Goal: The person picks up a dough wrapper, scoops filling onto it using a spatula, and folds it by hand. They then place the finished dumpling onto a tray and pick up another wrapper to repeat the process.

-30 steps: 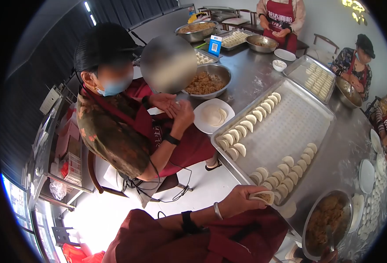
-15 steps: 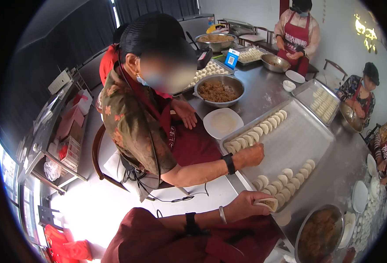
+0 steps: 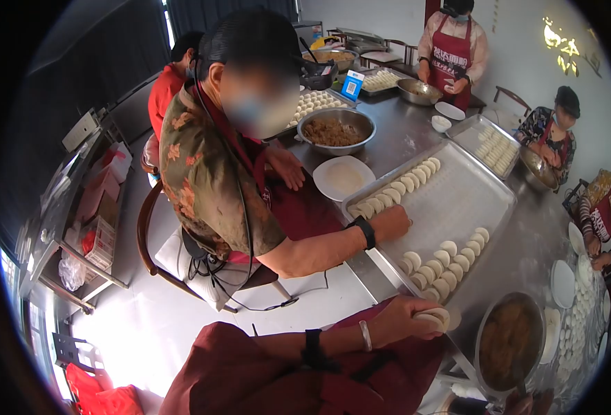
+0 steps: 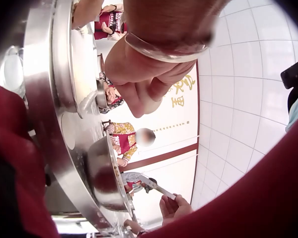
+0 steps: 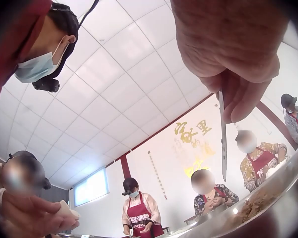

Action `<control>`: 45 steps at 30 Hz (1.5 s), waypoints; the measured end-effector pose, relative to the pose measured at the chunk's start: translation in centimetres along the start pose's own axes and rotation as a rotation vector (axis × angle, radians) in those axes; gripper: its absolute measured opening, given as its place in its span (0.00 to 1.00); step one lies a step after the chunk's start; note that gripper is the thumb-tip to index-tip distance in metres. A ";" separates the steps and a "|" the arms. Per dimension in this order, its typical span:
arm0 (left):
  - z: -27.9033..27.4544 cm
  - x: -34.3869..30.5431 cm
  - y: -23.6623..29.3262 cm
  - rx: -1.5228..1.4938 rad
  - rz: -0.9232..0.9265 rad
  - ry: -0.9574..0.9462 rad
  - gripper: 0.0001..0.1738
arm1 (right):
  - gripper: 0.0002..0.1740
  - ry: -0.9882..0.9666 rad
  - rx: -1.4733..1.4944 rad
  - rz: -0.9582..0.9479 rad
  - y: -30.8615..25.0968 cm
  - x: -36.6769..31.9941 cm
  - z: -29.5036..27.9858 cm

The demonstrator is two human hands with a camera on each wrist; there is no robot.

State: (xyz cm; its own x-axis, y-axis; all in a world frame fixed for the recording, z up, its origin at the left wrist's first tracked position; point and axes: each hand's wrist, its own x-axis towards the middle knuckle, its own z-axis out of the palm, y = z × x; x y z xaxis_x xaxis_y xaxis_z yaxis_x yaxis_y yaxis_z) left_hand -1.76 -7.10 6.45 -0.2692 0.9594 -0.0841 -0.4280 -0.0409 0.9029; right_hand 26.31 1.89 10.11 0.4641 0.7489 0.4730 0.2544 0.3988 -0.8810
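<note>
My left hand holds a folded dumpling wrapper with its two edges close together, near the table's front edge. In the right wrist view that hand and the pale wrapper are at the lower left. My right hand grips a narrow flat metal spatula, which points down near the rim of a metal bowl of brown filling. Beside the left hand a large metal tray carries rows of dumplings. A flat round wrapper lies on the table edge.
A seated person on the left rests a hand on the tray's near side. Farther along stand a white plate and another filling bowl. To the right are white plates and floured dough pieces. Several people work around the table.
The wrapper in my left hand, earlier showing its filling, has been folded closer. The neighbour's hand has come from in front of their chest to the tray. The head view has shifted.
</note>
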 end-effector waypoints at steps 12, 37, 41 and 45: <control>-0.6 0.6 -2.5 -0.088 -0.023 -0.092 0.23 | 0.19 -0.033 0.096 -0.060 2.2 0.4 -0.8; 6.7 3.1 -2.3 0.092 0.015 -0.116 0.23 | 0.06 -0.277 -0.546 -0.404 12.9 -2.3 -1.8; 7.4 3.6 -3.4 -0.020 0.042 -0.161 0.24 | 0.07 -0.285 -0.548 -0.323 12.4 -2.4 -2.0; 8.0 4.1 -3.5 -0.008 0.024 -0.151 0.23 | 0.19 -0.293 -0.576 -0.279 7.1 -2.5 -1.9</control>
State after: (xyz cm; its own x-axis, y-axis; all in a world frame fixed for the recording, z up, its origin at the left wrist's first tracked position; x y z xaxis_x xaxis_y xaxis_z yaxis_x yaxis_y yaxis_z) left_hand 5.56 -0.79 6.29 -0.1465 0.9892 0.0022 -0.4302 -0.0657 0.9004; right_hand 28.62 1.83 2.68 0.0893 0.8035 0.5885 0.7768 0.3136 -0.5461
